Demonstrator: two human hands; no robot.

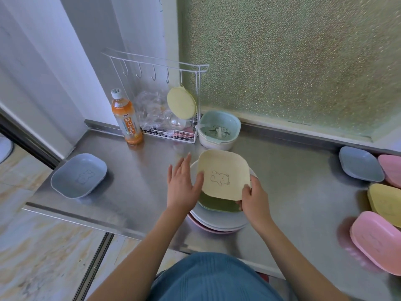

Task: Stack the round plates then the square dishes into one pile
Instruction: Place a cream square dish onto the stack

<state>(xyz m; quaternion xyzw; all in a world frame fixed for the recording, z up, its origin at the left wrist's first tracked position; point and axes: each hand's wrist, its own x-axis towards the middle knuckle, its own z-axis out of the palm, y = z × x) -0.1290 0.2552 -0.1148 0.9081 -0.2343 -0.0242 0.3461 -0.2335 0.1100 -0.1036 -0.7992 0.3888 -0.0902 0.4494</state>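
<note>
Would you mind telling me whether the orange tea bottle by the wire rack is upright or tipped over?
Upright. The tea bottle stands on its base on the steel counter, white cap at top, beside the wire rack.

A stainless steel counter carries everything. On it sit a pile of round plates near the front edge, a blue square dish at the left, and blue, pink, yellow and pink dishes (clustered at the right). A drink bottle, wire rack and strainer bowl stand along the back.
</note>
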